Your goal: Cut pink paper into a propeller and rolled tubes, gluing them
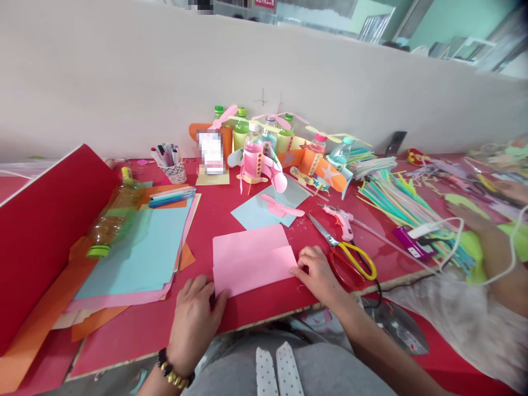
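Note:
A sheet of pink paper, partly folded over with a crease across it, lies on the red table in front of me. My left hand holds its lower left corner, thumb at the edge and fingers curled. At the right edge my right hand pinches the paper between thumb and fingers. Scissors with red and yellow handles rest just beyond my right hand. A pink glue gun lies behind them. Above the sheet, a pink paper propeller sits on light blue paper.
Paper-and-bottle airplanes stand along the wall by a phone. To the left are a pen cup, a plastic bottle and stacked coloured paper. Pipe cleaners and another person's arm are at right.

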Demonstrator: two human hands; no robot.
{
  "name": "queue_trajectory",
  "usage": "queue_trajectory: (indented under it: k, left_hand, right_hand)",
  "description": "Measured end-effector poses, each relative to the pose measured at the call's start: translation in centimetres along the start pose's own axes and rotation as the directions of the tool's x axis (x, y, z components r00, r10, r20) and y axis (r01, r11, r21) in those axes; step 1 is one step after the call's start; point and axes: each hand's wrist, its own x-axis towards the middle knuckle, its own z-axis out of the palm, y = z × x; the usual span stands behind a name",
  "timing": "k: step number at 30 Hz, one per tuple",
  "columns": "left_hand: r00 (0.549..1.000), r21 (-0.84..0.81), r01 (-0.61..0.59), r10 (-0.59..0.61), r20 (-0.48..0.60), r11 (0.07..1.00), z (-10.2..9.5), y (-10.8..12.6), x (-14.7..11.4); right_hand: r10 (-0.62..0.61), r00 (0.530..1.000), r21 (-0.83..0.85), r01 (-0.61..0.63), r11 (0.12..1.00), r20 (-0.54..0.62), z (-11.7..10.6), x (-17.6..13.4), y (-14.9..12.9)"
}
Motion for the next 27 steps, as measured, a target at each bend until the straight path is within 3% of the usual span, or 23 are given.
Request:
queue_trajectory:
  k: [27]
  left_hand:
    - [0.993,0.078,-0.008,-0.002,0.122,0.997,-0.89,0.26,0.93]
  right_hand:
    - [-0.046,0.997,-0.129,0.055,0.99,0.07,-0.06,0.91,0.03]
